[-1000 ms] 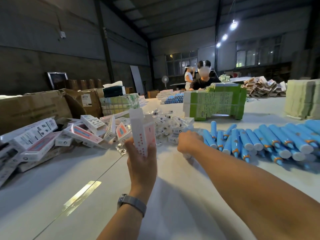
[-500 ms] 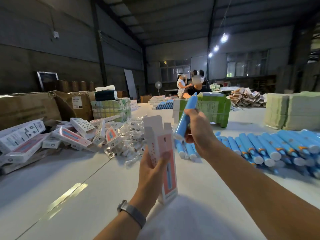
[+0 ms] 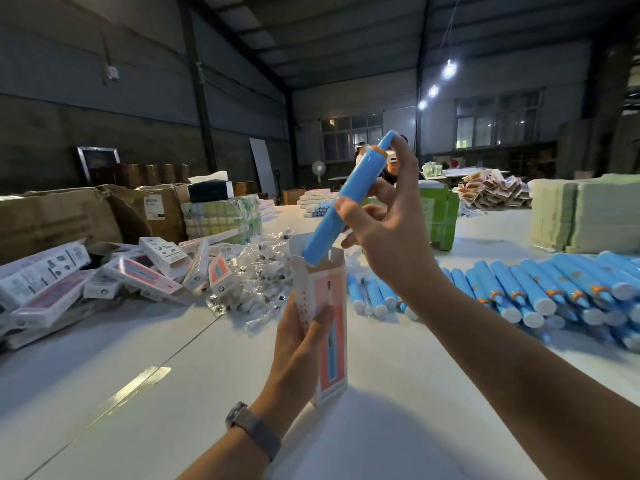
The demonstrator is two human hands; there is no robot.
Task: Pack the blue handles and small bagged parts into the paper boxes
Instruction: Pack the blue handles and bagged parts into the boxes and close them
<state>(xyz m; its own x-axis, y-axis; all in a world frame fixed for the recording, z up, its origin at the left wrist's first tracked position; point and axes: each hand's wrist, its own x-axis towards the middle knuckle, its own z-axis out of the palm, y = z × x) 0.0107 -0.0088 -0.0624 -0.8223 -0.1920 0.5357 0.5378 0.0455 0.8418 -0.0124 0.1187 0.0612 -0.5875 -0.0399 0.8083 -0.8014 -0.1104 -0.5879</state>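
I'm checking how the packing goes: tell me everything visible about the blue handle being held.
The handle is a smooth, matte blue cylinder, seemingly plastic, with an orange ring near its narrower upper end. The right hand pinches it, tilted, top leaning right. Its lower end sits at the open mouth of the pink and white box, which the left hand holds upright above the table.

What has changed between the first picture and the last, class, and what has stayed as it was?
The right hand took one blue handle from the row on the table, lifted it and brought its lower end to the open top of the paper box. The left hand kept its grip on that upright box, drawing it nearer. The piles stayed put.
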